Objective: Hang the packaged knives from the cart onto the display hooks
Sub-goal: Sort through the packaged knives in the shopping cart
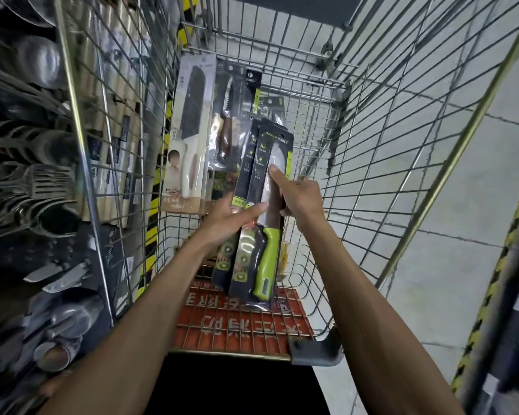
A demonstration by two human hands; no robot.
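Inside the wire cart (357, 163), both my hands hold a small stack of black packaged knives with green handles (265, 259). My right hand (300, 196) grips the top pack at its middle, index finger lying along the blade. My left hand (231, 220) supports the stack from the left, thumb across the front. Against the cart's left wall lean a white-handled knife pack (189, 139) and a serrated knife pack with a brown handle (225, 121). No display hooks show clearly.
Shelving at the left (42, 181) carries metal spatulas, ladles and loose blades, close beside the cart. A red plastic seat flap (240, 319) lies at the cart's near end. Grey floor with a yellow-black striped edge (492, 280) runs along the right.
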